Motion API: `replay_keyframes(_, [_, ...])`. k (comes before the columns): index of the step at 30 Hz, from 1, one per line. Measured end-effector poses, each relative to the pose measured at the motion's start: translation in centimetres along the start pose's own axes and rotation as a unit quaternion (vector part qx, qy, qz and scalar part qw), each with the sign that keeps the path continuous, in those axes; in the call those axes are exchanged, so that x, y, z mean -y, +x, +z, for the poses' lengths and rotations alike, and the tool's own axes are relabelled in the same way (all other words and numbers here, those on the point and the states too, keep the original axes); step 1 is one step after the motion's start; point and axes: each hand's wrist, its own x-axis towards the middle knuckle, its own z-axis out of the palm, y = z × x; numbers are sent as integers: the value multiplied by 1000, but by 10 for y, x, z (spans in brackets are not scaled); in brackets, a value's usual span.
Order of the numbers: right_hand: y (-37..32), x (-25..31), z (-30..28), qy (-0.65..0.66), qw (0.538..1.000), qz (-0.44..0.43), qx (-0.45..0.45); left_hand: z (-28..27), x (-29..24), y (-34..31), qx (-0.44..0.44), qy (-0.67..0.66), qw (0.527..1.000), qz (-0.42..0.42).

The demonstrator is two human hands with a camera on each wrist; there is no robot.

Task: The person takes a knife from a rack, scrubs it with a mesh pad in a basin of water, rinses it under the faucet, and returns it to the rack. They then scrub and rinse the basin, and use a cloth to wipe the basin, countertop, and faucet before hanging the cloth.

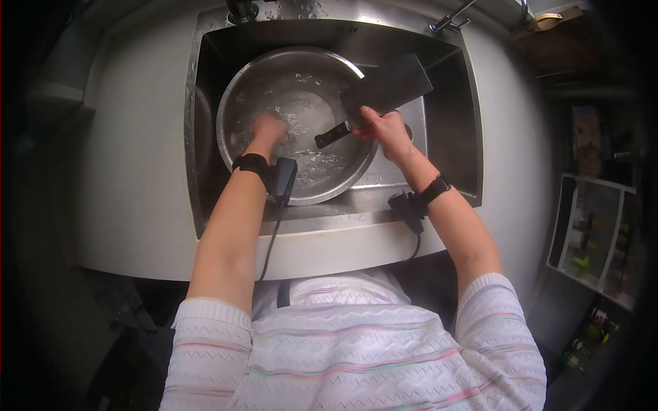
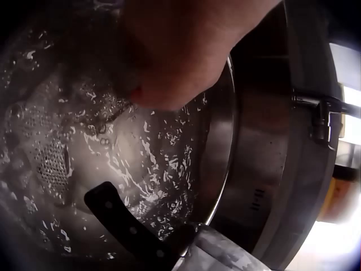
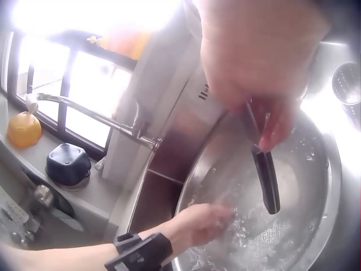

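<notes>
A rinsing step seems in hand. The right grip (image 1: 389, 130) pinches the cleaver (image 1: 394, 82) over the right side of the basin (image 1: 220, 123); the left grip (image 1: 271, 128), inside it, shows too indistinctly to tell. Next calls for keeping the cleaver clear of it.

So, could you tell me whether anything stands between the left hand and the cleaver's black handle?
Nothing visible does: the handle juts over the metal basin, with only open space above the splashing water between it and the left hand. The right hand holds the cleaver.
</notes>
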Motion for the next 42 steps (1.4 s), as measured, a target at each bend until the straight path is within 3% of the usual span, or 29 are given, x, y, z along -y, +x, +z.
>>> replay_keyframes(1, [0,-3,4,-5,1000,6,-12,4,-2,3,112,-144,983,11])
replay_keyframes(3, [3,-5,9,-10,1000,11,-22,10,-29,-16,251,-363,897,18])
replay_keyframes(5, [5,-6,15,23,998,57,10,6,-55,-48,202,-288,926,138])
replay_keyframes(6, [5,-5,17,24,998,56,12,1,-59,-60,200,-287,927,138])
replay_keyframes(7, [4,-1,19,46,997,53,24,-3,-61,-70,130,-160,945,255])
replay_keyframes(8, [3,2,20,68,996,51,36,-7,-62,-78,57,-28,930,363])
replay_keyframes(9, [3,7,21,66,996,50,38,-16,-61,-83,54,-28,930,362])
replay_keyframes(11, [1,16,25,98,991,72,55,-36,-53,-91,102,72,961,249])
replay_keyframes(12, [-1,22,27,98,991,73,56,-49,-52,-98,102,73,961,247])
replay_keyframes(14, [-2,31,33,59,986,98,123,-76,-51,-112,221,-20,946,238])
replay_keyframes(15, [0,29,37,62,985,98,126,-86,-50,-117,219,-16,947,236])
replay_keyframes(16, [5,25,44,91,975,108,169,-96,-48,-121,320,-151,924,143])
replay_keyframes(17, [8,22,51,119,963,119,211,-101,-45,-125,408,-282,867,44])
replay_keyframes(19, [11,22,63,103,958,129,236,-103,-39,-135,409,-342,846,23])
replay_keyframes(21, [14,19,73,81,956,137,246,-102,-28,-142,341,-348,873,11])
replay_keyframes(23, [42,-8,66,16,982,91,167,-97,-11,-143,310,-325,893,18])
replay_keyframes(25, [87,-54,45,-194,980,48,24,-96,1,-143,258,-270,927,-22])
replay_keyframes(29, [110,-97,39,-316,948,37,-19,-90,12,-139,238,-247,938,-52])
replay_keyframes(30, [85,-73,58,-94,986,102,95,-90,12,-139,239,-247,938,-53])
replay_keyframes(31, [66,-50,70,135,957,160,201,-91,9,-139,237,-235,941,-56])
replay_keyframes(32, [58,-36,72,133,957,162,200,-89,7,-139,235,-225,944,-61])
replay_keyframes(34, [49,-16,72,-3,957,117,267,-88,7,-140,238,-221,944,-60])
replay_keyframes(35, [55,-17,65,-3,958,114,265,-90,6,-140,239,-214,946,-56])
replay_keyframes(36, [68,-22,52,-221,948,35,225,-92,5,-140,239,-212,946,-53])
replay_keyframes(37, [73,-21,42,-427,886,-43,173,-93,5,-142,237,-216,946,-42])
replay_keyframes(41, [66,7,17,-469,850,-86,224,-104,2,-153,201,-179,963,4])
replay_keyframes(42, [56,28,18,-517,821,-110,217,-107,1,-157,198,-180,964,6])
